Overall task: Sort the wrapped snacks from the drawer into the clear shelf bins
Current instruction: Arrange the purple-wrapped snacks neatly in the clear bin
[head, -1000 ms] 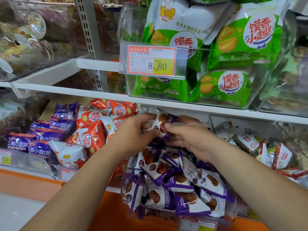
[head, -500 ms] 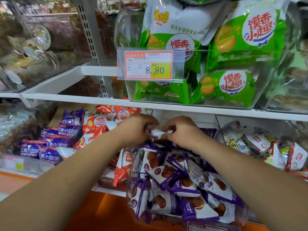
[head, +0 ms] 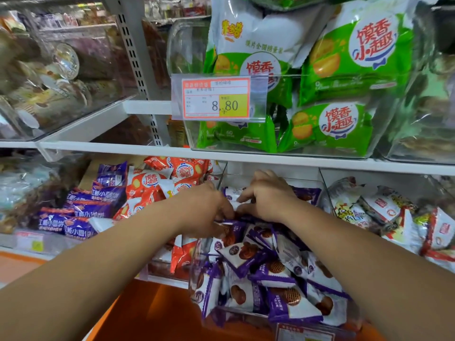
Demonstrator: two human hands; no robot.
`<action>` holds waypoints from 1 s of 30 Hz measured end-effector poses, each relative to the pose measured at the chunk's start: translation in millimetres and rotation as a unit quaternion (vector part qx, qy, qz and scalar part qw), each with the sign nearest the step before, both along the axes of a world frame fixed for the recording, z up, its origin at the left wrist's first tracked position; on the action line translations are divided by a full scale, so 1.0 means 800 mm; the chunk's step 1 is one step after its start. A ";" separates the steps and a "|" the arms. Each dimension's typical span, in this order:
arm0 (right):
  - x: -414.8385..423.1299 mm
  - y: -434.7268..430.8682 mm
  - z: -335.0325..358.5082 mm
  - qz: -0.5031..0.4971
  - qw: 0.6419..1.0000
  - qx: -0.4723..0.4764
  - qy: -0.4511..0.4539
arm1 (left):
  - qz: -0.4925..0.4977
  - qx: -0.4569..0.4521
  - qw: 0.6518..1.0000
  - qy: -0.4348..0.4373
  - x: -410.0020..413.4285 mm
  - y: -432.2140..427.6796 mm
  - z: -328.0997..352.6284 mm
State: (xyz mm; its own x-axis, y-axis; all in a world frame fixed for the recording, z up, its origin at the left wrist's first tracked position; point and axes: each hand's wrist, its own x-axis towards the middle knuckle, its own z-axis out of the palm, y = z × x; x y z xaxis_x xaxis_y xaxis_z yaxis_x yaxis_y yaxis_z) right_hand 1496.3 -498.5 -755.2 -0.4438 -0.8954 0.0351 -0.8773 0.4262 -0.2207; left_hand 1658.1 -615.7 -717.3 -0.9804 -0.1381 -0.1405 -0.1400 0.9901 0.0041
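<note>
Packet [head: 233, 205] gripped, left hand [head: 204, 208], right hand [head: 268, 200]

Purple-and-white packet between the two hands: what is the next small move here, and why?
Probably release it and draw both hands back. The left hand and right hand both pinch the packet low at the rear of the clear bin, right over a pile of matching purple-and-white packets, so it seems to be in its place already.

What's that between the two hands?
A small purple-and-white wrapped snack, pinched by the left hand and right hand, in the head view.
</note>
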 end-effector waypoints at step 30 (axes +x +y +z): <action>0.033 0.047 0.045 -0.097 0.861 -0.244 -0.435 | 0.143 0.401 0.862 0.276 0.017 0.013 -0.017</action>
State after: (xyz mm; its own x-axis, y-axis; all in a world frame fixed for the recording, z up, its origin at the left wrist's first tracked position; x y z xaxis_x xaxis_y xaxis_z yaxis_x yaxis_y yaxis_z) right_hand 1522.6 -461.2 -719.5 -0.6313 -0.7747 -0.0354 -0.2116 0.2160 -0.9532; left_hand 1671.5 -605.2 -730.5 -0.8703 -0.4609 0.1735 -0.1359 0.5634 0.8149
